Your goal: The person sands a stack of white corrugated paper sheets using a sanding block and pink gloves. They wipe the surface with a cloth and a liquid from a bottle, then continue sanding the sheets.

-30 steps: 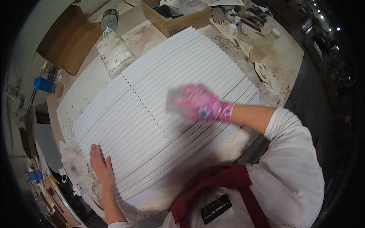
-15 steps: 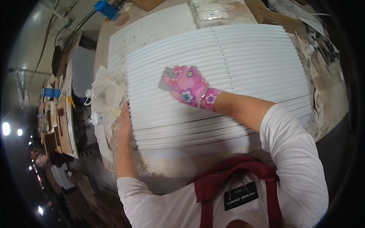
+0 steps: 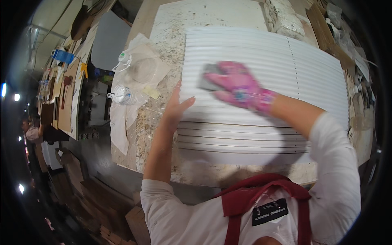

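Observation:
A stack of long white slats (image 3: 245, 53), laid side by side with a dotted line of holes across them, lies before me. My right hand (image 3: 239, 85), in a pink flowered glove, is closed on a grey rectangular pad (image 3: 210, 77) on the slats; both are blurred by motion. Along the slats' left ends rests my bare left hand (image 3: 177, 104), its fingers stretched out and the thumb spread over the top.
A stained worktable (image 3: 163, 45) bears the slats. To the left lie crumpled plastic sheeting (image 3: 143, 65) and a clear plastic bottle (image 3: 121, 94). A wrapped bundle (image 3: 283, 18) stands behind, and cardboard (image 3: 326, 34) lies at the far right. Another bench holds tools.
My view has swung, so the table appears farther right. The gloved hand with the grey pad is nearer the slats' left ends. My left thumb has spread out over the slats.

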Demonstrator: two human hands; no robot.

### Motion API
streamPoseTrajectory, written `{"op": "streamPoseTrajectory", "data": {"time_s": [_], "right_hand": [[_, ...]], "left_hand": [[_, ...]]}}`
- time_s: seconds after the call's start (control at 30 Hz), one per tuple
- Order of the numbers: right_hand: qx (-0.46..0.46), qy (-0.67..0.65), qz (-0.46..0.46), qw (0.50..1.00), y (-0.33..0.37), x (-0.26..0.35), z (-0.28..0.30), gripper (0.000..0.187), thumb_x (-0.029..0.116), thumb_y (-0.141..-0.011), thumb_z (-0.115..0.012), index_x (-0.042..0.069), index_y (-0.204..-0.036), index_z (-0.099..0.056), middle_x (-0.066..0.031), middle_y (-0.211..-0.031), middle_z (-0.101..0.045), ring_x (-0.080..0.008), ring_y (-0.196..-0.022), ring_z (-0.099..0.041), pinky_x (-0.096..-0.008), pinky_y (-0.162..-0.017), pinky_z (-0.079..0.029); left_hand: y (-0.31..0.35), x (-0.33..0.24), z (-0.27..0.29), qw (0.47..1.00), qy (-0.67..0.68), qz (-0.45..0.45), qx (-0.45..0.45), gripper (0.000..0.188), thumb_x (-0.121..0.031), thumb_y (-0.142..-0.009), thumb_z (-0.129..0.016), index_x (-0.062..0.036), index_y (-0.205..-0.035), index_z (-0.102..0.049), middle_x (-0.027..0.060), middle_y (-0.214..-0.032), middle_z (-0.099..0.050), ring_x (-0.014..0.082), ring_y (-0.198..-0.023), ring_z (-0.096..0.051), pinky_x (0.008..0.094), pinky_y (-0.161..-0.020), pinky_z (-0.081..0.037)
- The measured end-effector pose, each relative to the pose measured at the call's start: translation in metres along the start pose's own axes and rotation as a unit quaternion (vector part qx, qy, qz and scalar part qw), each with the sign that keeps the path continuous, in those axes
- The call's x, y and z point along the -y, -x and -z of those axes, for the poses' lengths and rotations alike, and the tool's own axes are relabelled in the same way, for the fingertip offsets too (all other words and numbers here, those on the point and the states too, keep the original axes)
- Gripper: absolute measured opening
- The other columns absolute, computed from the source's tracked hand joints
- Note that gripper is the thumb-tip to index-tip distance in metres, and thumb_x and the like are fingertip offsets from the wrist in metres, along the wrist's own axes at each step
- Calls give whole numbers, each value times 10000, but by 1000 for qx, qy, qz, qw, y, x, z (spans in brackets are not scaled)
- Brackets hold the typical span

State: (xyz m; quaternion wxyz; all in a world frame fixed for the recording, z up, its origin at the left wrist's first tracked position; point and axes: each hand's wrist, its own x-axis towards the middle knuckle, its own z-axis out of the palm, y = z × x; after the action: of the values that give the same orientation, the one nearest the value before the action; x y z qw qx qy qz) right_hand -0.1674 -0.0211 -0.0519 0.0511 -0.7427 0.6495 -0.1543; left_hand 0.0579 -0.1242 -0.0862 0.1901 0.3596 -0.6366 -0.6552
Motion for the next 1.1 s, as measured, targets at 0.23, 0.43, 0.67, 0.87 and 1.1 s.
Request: {"op": "streamPoseTrajectory", "data": {"time_s": [0.23,0.43,0.67,0.87,1.1], "right_hand": [[72,17,30,997,-11,5,11,543,381,-822,-600,161,-1308,-499,-236,-1225,-495,-383,-1150,-500,-507,-982,-384],[181,34,-73,980,17,6,44,538,370,-845,-575,159,-1330,-475,-248,-1259,-473,-397,-1173,-482,-497,-993,-377],[33,0,-12,999,-48,36,-12,485,360,-869,-524,151,-1304,-483,-186,-1296,-494,-382,-1201,-470,-486,-1039,-349],[-94,139,-337,926,200,-153,91,552,353,-888,-530,85,-1364,-451,-245,-1197,-555,-398,-1124,-520,-442,-1000,-389],[-166,117,-190,961,114,-115,70,324,171,-821,-558,62,-1125,-588,-172,-967,-628,-352,-968,-572,-435,-875,-446]], "left_hand": [[5,5,8,999,-48,18,-18,848,-245,-836,-670,36,-1479,-194,213,-1516,-244,287,-1429,-165,368,-1148,-120],[6,4,-3,1000,18,9,-4,831,-228,-836,-657,26,-1481,-198,215,-1526,-223,294,-1434,-150,380,-1148,-127],[-2,6,13,999,-23,23,30,756,-180,-887,-590,19,-1488,-177,213,-1542,-185,273,-1442,-155,344,-1147,-140],[-36,-4,18,998,54,-26,20,773,-230,-922,-552,42,-1490,-102,201,-1560,-132,276,-1456,-98,339,-1158,-120],[-35,-14,-2,1000,17,5,26,846,-285,-889,-600,31,-1496,-102,204,-1565,-118,281,-1457,-83,357,-1155,-109]]}}
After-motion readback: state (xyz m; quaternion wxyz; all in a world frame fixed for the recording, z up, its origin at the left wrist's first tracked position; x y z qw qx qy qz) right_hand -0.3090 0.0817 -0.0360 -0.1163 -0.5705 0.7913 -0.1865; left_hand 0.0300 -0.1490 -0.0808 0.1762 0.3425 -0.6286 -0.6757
